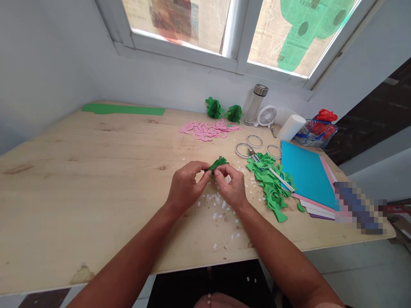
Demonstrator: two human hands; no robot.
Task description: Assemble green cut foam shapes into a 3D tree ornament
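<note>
My left hand (188, 184) and my right hand (231, 184) meet over the middle of the table, both closed in a pinch. Between their fingertips is a small bunch of folded green paper (218, 162), its layered edges fanning out at the top. The fingers cover its lower part. Small white paper bits (220, 207) lie scattered on the table beneath my hands. To the right of my right hand is a heap of green paper scraps (271, 188), with a pair of pliers or cutters (254, 155) and white sticks (281, 179) on top.
Pink paper cutouts (208, 130) lie behind my hands, near two green paper shapes (214, 108). A bottle (255, 105), a small fan (267, 115) and a white roll (291, 127) stand by the wall. Tape rings (254, 141) and blue paper (306, 173) are at right, a green strip (128, 110) far left.
</note>
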